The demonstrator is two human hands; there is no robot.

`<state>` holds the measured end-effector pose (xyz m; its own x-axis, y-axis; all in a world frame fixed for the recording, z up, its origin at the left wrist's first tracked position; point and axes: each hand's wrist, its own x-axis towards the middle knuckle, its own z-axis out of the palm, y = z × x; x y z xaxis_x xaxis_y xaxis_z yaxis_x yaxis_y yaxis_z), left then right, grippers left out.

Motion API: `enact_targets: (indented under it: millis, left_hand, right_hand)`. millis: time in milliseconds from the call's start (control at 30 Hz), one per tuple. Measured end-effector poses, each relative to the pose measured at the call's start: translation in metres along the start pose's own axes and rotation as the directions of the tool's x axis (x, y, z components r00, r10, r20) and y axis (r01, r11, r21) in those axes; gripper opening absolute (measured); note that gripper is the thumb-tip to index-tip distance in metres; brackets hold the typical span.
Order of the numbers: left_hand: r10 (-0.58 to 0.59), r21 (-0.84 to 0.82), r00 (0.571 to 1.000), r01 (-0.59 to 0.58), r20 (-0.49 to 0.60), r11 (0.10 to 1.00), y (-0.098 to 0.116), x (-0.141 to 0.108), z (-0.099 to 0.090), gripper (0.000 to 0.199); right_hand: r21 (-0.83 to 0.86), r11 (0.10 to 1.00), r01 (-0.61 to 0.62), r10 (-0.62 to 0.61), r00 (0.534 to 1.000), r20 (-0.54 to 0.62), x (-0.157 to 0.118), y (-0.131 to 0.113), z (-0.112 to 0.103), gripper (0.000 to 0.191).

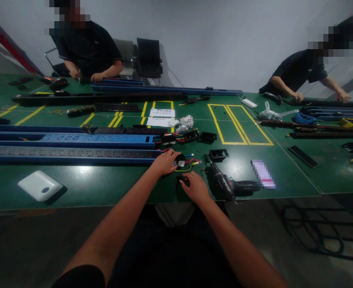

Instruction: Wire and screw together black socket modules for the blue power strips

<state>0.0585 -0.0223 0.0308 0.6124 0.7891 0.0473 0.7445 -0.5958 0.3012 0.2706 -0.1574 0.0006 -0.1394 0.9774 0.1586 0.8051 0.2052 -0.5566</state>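
Observation:
My left hand (165, 163) grips a black part (179, 161) at the right end of the nearest long socket strip (104, 153). Blue, red and yellow-green wires (191, 161) with ring terminals stick out to the right of it. Closer to the table's front edge, my right hand (193, 186) has its fingers closed on a small black piece (181, 180), too dark to name exactly. Right of that hand lies a black power drill (224, 182). Behind it is a black rectangular frame (219, 154).
A white box (40, 185) lies at the left front, a phone (263, 174) at the right. Behind are a blue socket strip (104, 139), paper labels (161, 121) and yellow tape outlines (239, 124). Two people (89, 48) (299, 72) work across the green table (284, 168).

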Motion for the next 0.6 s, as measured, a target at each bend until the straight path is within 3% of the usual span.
enact_targets:
  millis: [133,333,600]
  left_hand:
    - [0.024,-0.04,1.0,-0.023,0.009,0.999,-0.006,0.003,0.0,0.079]
    - [0.003,-0.064,0.998,0.0,0.059,0.998,-0.016,0.015,-0.001,0.079]
    - [0.013,-0.159,1.0,-0.009,0.024,0.987,-0.024,0.019,-0.007,0.063]
  right_hand:
    - [0.077,0.997,-0.002,0.002,1.0,-0.003,0.006,-0.001,0.01,0.007]
    - [0.338,0.941,-0.026,0.026,1.0,0.004,0.011,0.004,0.015,0.002]
    - [0.636,0.75,-0.184,0.281,0.958,-0.055,0.039,0.016,0.024,0.03]
